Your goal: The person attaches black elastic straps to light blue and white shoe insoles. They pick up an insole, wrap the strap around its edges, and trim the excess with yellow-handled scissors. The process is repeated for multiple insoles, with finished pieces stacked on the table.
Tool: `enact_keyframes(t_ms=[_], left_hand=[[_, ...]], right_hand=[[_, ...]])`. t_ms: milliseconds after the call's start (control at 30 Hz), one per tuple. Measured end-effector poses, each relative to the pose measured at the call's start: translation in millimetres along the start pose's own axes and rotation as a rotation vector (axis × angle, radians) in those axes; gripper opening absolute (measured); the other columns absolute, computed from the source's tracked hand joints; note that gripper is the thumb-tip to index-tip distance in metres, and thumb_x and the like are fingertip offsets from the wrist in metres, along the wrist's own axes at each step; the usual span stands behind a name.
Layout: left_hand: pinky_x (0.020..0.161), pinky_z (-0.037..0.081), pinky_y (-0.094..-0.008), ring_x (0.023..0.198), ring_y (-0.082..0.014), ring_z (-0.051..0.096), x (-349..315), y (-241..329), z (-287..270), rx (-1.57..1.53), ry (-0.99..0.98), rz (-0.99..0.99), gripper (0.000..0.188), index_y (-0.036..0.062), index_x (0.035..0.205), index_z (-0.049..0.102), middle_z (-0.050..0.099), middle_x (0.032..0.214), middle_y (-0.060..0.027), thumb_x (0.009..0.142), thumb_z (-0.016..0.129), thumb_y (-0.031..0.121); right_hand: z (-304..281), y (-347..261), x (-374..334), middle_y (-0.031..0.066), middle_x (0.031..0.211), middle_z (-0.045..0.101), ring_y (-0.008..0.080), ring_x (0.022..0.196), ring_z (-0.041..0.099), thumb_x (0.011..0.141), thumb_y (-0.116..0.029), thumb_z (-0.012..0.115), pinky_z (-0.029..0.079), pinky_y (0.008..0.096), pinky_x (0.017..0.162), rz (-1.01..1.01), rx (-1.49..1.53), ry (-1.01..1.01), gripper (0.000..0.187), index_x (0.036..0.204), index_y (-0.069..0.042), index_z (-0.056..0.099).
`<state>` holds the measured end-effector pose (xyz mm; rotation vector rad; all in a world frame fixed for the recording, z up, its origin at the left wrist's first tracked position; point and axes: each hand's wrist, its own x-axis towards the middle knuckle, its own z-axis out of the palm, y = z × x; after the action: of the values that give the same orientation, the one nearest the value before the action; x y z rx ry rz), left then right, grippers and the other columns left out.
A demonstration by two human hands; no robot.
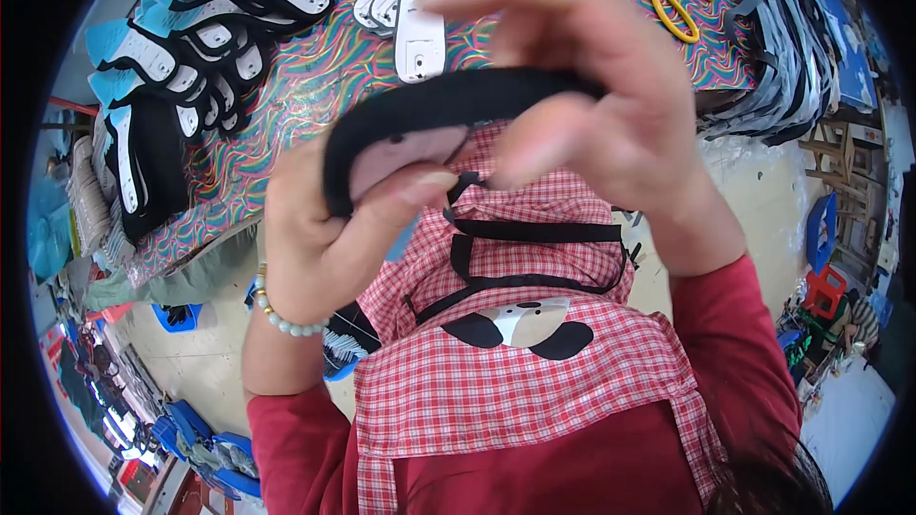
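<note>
A curved black-edged piece (429,100) with a pale pinkish inner face is bent in front of me, above the table's near edge. My left hand (320,229) is closed around its left end, the thumb pressing on the pale face. A bit of light blue shows below that thumb. My right hand (601,86), blurred by motion, is at the piece's right end. Its fingers and thumb are spread apart, above and below the black edge; whether they touch it is hard to make out. A small dark tip shows between the two thumbs.
On the colourful patterned table (296,86) lie stacked white, blue and black pieces (191,19), with more white ones (420,10) at the far middle. Yellow-handled scissors (682,0) rest at the far right, beside a bundle of grey and black strips (792,57).
</note>
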<state>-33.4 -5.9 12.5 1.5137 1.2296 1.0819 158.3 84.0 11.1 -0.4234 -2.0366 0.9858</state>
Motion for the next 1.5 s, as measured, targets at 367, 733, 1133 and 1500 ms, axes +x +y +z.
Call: enact_keyframes(t_ms=[367, 733, 1133, 1500], left_hand=[[0.084, 0.046, -0.0284, 0.096, -0.0157, 0.057, 23, -37, 43, -0.23, 0.504, 0.132, 0.058, -0.0059, 0.13, 0.047, 0.059, 0.116, -0.0148, 0.096, 0.05, 0.041], [0.082, 0.044, -0.0313, 0.088, -0.0157, 0.056, 8, -31, 35, -0.461, 0.45, -0.02, 0.039, -0.0018, 0.105, 0.059, 0.06, 0.096, -0.0094, 0.095, 0.054, 0.035], [0.076, 0.043, -0.0324, 0.082, -0.0177, 0.049, 6, -30, 31, -0.755, 0.262, 0.152, 0.046, 0.0001, 0.105, 0.059, 0.051, 0.085, -0.0059, 0.098, 0.042, 0.043], [0.083, 0.05, -0.033, 0.092, -0.0226, 0.064, 12, -33, 37, -0.367, 0.23, -0.071, 0.036, -0.0056, 0.1, 0.062, 0.064, 0.107, -0.0167, 0.091, 0.058, 0.029]], right_hand=[[55, 29, -24, 0.0083, 0.093, 0.057, 0.0124, 0.083, 0.059, 0.087, -0.006, 0.065, 0.049, 0.0231, 0.07, 0.169, 0.227, 0.246, 0.015, 0.099, 0.001, 0.059], [21, 8, -28, 0.0051, 0.08, 0.063, 0.0183, 0.077, 0.061, 0.069, -0.005, 0.077, 0.049, 0.0293, 0.069, 0.147, -0.123, 0.156, 0.012, 0.079, -0.005, 0.07], [39, -1, -54, 0.0067, 0.08, 0.06, 0.0204, 0.07, 0.062, 0.073, -0.012, 0.075, 0.05, 0.0298, 0.057, 0.144, -0.279, 0.037, 0.016, 0.086, -0.007, 0.068], [44, 22, -41, 0.0106, 0.092, 0.062, 0.0259, 0.078, 0.063, 0.089, -0.016, 0.059, 0.05, 0.034, 0.068, 0.169, -0.007, 0.148, 0.018, 0.098, 0.0, 0.061]])
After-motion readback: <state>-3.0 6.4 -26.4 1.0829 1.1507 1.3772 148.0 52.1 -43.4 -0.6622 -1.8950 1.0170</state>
